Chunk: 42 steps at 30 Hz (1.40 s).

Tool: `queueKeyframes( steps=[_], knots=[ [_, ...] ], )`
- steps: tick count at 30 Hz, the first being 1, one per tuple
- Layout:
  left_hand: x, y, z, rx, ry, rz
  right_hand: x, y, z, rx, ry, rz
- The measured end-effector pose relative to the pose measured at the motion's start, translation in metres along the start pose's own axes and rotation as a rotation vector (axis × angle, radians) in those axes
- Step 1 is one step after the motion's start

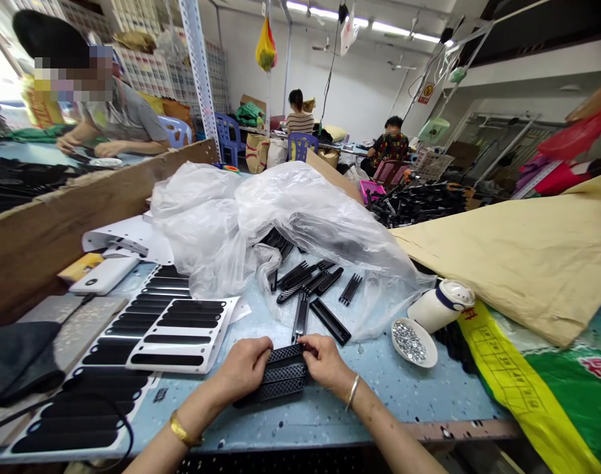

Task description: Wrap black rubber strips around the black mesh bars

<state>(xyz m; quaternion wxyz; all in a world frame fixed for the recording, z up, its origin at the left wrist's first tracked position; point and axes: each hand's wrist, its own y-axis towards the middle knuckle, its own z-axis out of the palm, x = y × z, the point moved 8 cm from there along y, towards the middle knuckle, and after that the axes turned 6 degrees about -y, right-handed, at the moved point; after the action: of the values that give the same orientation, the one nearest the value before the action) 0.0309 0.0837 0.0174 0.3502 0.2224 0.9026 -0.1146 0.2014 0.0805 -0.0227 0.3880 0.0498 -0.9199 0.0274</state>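
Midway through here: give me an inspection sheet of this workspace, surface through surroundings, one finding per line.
Surface: speckled blue table, crowded at the back and left.
Job's things: ridged black pieces near the front edge; loose black pieces beyond; dish of small metal parts to the right.
Clutter: crumpled clear plastic behind; sheets of black strips on the left; white bottle beside the dish.
Grip: left hand holds the ridged black pieces; right hand is at their right end, pinch unclear.
Cables: dark cables on the left, one looping over the strip sheets.
Surroundings: wooden board on the left; three other people beyond.
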Motion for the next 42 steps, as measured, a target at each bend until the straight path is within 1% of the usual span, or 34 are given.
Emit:
queueKeyframes(
  steps=[2, 5, 8, 10, 13, 17, 19, 22, 24, 27, 30, 33, 36, 39, 42],
  knots=[
    [0.001, 0.001, -0.005, -0.028, -0.058, -0.006, -0.005, 0.005, 0.001, 0.019, 0.066, 0.044],
    [0.002, 0.003, -0.009, -0.075, -0.115, 0.004, -0.010, 0.014, 0.000, 0.015, 0.134, 0.097],
    [0.002, 0.003, -0.008, -0.121, -0.113, 0.041, -0.010, 0.016, -0.002, -0.010, 0.150, 0.101],
    [0.002, 0.000, -0.006, -0.138, -0.105, 0.070, -0.007, 0.011, -0.004, -0.030, 0.133, 0.084],
    [0.006, -0.011, -0.005, -0.164, -0.110, 0.083, -0.003, -0.003, -0.007, -0.048, 0.098, 0.060],
    [0.011, -0.034, -0.008, -0.249, -0.044, 0.096, -0.004, -0.020, -0.009, -0.028, 0.080, 0.050],
    [0.014, -0.045, -0.002, -0.254, 0.031, 0.132, -0.008, -0.019, -0.010, -0.011, 0.071, 0.064],
    [0.023, -0.053, 0.019, -0.223, 0.105, 0.203, -0.015, -0.003, -0.014, -0.063, 0.019, 0.134],
    [0.031, -0.055, 0.031, -0.248, 0.100, 0.247, -0.014, 0.015, -0.016, -0.128, -0.027, 0.161],
    [0.037, -0.056, 0.040, -0.329, 0.061, 0.321, -0.003, 0.040, -0.015, -0.198, -0.058, 0.143],
    [0.033, -0.056, 0.043, -0.362, 0.009, 0.393, -0.002, 0.050, -0.016, -0.234, -0.022, 0.140],
    [0.024, -0.055, 0.038, -0.401, -0.077, 0.422, -0.018, 0.044, -0.023, -0.210, 0.072, 0.178],
    [0.020, -0.048, 0.037, -0.383, -0.140, 0.368, -0.031, 0.028, -0.036, -0.134, 0.204, 0.189],
    [0.018, -0.044, 0.040, -0.358, -0.179, 0.354, -0.028, 0.014, -0.047, -0.058, 0.323, 0.158],
    [0.018, -0.046, 0.041, -0.348, -0.177, 0.377, -0.019, 0.009, -0.049, -0.011, 0.393, 0.138]
  ],
)
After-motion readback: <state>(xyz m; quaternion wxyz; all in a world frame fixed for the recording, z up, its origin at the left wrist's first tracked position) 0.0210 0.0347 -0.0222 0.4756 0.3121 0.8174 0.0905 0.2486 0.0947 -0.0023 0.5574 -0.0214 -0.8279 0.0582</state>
